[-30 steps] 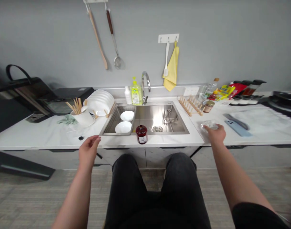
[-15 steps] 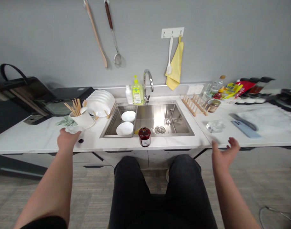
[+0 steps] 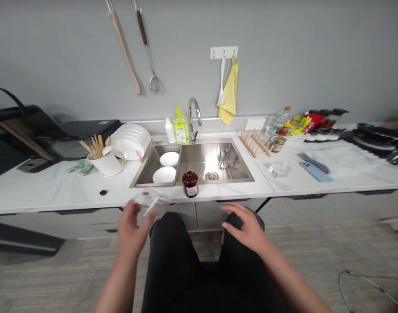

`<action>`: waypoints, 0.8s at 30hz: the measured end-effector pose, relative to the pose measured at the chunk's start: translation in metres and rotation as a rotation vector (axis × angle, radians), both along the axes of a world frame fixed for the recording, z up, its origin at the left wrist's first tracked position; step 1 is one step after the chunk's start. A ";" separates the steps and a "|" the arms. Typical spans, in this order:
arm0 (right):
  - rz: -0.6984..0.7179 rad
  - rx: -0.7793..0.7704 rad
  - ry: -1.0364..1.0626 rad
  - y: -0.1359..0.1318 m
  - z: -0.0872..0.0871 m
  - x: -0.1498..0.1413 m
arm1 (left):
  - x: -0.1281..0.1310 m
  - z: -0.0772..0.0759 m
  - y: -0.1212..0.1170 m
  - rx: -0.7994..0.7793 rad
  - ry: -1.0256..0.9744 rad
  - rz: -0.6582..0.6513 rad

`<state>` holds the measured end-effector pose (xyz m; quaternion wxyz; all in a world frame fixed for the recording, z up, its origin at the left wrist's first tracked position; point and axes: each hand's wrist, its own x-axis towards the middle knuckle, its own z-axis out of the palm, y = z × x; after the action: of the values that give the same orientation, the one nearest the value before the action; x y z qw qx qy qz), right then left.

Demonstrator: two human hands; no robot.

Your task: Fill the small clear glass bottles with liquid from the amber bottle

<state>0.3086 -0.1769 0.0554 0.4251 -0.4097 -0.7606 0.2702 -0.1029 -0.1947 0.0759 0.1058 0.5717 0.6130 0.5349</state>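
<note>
the left hand (image 3: pixel 132 230) grips a clear plastic wrapper (image 3: pixel 145 202) just in front of the white marble worktop (image 3: pixel 60 193) edge, while the right hand (image 3: pixel 244 226) hangs half open, empty, over the right thigh (image 3: pixel 242 256), with a second clear packet (image 3: pixel 279 169) lying on the worktop to the right of the sink

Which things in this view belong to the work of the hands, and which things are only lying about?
In use:
- left hand, holding a small clear plastic piece
- right hand, empty, above the black trousers

Lying about:
- dark-red glass jar
- round white bowls
- crumpled clear plastic
- light-blue phone
</note>
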 end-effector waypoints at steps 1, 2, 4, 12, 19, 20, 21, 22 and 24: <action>0.095 -0.046 0.038 -0.005 0.004 -0.014 | 0.029 -0.001 -0.011 -0.018 -0.051 -0.149; 0.190 -0.085 0.089 -0.009 0.007 -0.027 | 0.055 0.000 -0.021 -0.030 -0.076 -0.273; 0.335 -0.168 0.178 -0.017 0.008 -0.047 | 0.091 0.005 -0.034 -0.037 -0.071 -0.469; 0.270 -0.353 0.401 -0.036 -0.008 -0.045 | 0.111 0.022 -0.043 -0.122 -0.243 -0.829; 0.279 -0.350 0.398 -0.050 0.004 -0.044 | 0.118 0.023 -0.034 -0.269 -0.296 -0.933; 0.245 -0.333 0.395 -0.051 0.005 -0.046 | 0.120 0.023 -0.033 -0.267 -0.307 -0.918; 0.212 -0.314 0.391 -0.053 0.005 -0.048 | 0.123 0.022 -0.032 -0.260 -0.320 -0.891; 0.181 -0.292 0.382 -0.055 0.006 -0.050 | 0.127 0.021 -0.031 -0.249 -0.330 -0.847; 0.122 -0.249 0.322 -0.059 0.011 -0.055 | 0.135 0.018 -0.029 -0.208 -0.335 -0.708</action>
<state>0.2539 -0.2355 0.0662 0.4702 -0.3638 -0.6668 0.4493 0.0322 -0.2241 0.0942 0.4389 0.6387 0.4035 0.4863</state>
